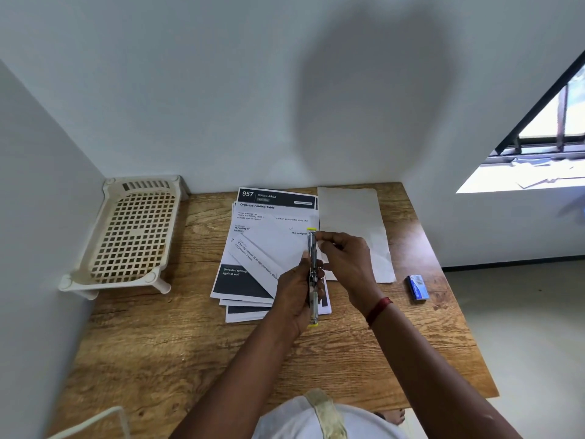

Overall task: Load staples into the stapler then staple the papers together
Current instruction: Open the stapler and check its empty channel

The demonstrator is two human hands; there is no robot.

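Wooden table (177,343) fills lower centre of frame, grain running left-right, dark knots near the right edge. Cream plastic lattice rack (133,232) on short legs sits at the table's far left corner, pushed against both walls, tilted a bit, some yellowed staining on the grid. Pale grey-white walls (190,90) take up the upper half, with a large soft shadow (373,99) upper centre-right. Window with dark frame and bars (550,122) at right edge, bright outside. Light floor (522,327) lower right, dark skirting line along the wall base. White curved chair-like edge (95,419) at bottom left, unclear what it is.
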